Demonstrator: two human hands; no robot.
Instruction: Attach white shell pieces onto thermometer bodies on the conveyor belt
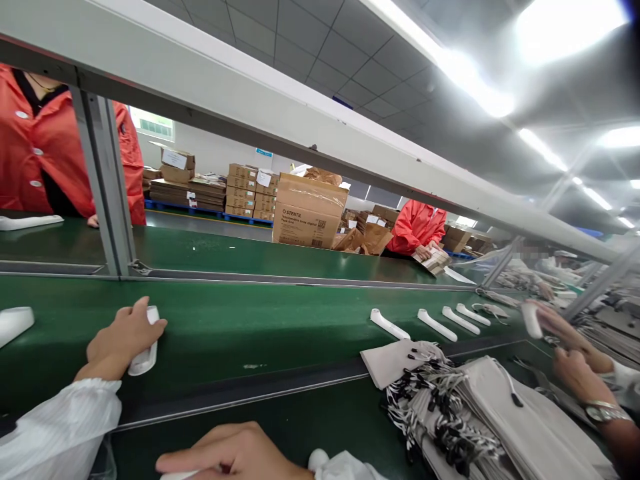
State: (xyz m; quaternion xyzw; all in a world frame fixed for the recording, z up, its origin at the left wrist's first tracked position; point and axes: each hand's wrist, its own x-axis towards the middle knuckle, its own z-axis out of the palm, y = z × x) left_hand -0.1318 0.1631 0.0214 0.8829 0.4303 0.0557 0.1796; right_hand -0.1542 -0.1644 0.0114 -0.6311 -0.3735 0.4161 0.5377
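Note:
My left hand (120,339) reaches over the green conveyor belt, with thumb and fingers around a long white plastic handheld device (144,360) that lies on it. At the bottom edge, my right hand (243,453) has its fingers bent over a white piece (179,475). Only a sliver of that piece shows; the rest is hidden by the hand and the frame edge. Another white device (15,325) lies on the belt at far left, cut off by the frame. Several more white devices (390,325) rest in a row on the belt to the right.
A heap of grey drawstring pouches (530,413) with black cord ends lies at right. Beside it, a co-worker's hands (575,353) hold a white device. A metal post (107,187) and overhead beam cross the view. Beyond stand a carton (310,210) and people in red jackets.

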